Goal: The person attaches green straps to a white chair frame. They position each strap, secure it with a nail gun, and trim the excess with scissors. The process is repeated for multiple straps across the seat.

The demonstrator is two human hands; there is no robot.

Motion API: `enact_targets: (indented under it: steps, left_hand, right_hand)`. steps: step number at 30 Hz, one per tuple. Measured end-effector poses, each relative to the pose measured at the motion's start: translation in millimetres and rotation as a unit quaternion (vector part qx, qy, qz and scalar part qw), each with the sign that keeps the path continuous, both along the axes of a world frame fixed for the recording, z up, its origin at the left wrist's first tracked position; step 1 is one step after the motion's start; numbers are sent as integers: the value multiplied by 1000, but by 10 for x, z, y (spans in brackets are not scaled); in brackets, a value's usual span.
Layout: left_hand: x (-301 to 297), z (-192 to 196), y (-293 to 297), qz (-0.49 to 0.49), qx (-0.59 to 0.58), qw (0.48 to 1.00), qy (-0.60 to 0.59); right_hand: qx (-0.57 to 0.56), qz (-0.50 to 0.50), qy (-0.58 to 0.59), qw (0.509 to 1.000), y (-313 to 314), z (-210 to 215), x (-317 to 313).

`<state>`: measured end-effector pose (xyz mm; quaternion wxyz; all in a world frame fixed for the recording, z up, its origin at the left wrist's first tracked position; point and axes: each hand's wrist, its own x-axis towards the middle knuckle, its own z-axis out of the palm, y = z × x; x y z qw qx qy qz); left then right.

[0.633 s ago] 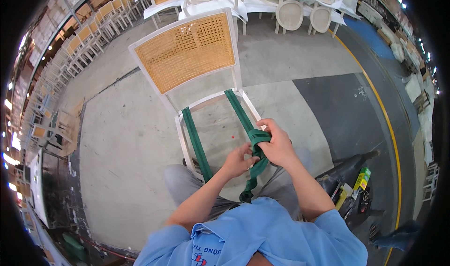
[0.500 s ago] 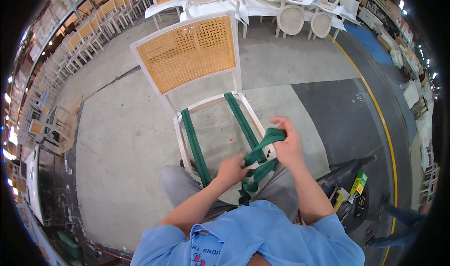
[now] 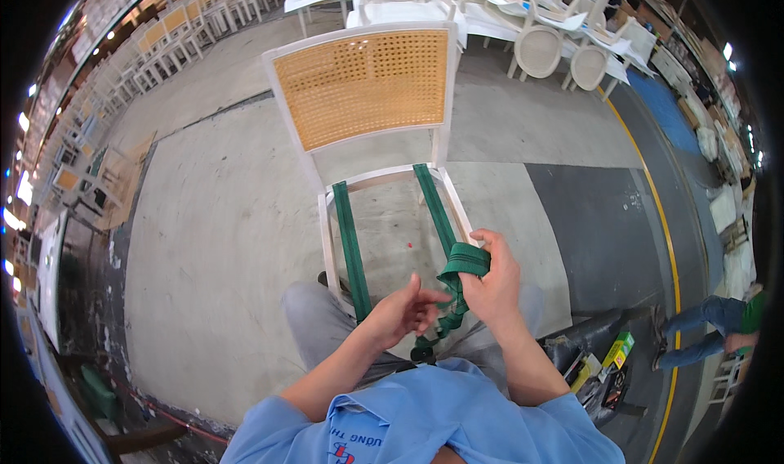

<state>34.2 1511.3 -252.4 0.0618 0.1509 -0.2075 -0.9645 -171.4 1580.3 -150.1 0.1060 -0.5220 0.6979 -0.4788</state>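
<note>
Holding a loose, folded band of green ribbed webbing [image 3: 469,258] between thumb and fingers, the person's right hand [image 3: 496,280] has a closed grip just right of centre in the frame. The band's folded loop lies at the upper end, and its long axis runs down and left as a crumpled tail toward the lower centre. The left hand [image 3: 396,310] has a loosely spread grip, its fingers pointing right toward that tail; whether they touch it cannot be told. Ahead stands a white wooden chair frame [image 3: 329,239], its tan woven-cane backrest [image 3: 363,88] toward the upper centre, its long axis nearly upright in the frame. Two flat green webbing straps [image 3: 350,247] run lengthwise across the seat opening, roughly side by side, from the rear rail toward the person.
</note>
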Motion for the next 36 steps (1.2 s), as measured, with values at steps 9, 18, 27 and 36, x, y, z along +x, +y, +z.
enact_targets:
  steps: [9,18,27,36]
  left_hand:
    - [-546,293,-1067,304,37,946,-106]
    - [-279,574,-1706,400,-122,890,-183]
    - [-186,242,85,204,-183,937,-216]
    - [202,62,57,321,-240,888,-227]
  right_hand:
    - [153,46,7,987,582,-548,330]
    - [414,169,51,893,800,-1329,271]
    - [234,275,-661,658,-530,-763,-58]
    - [194,221,-383,876,-338,-933,370]
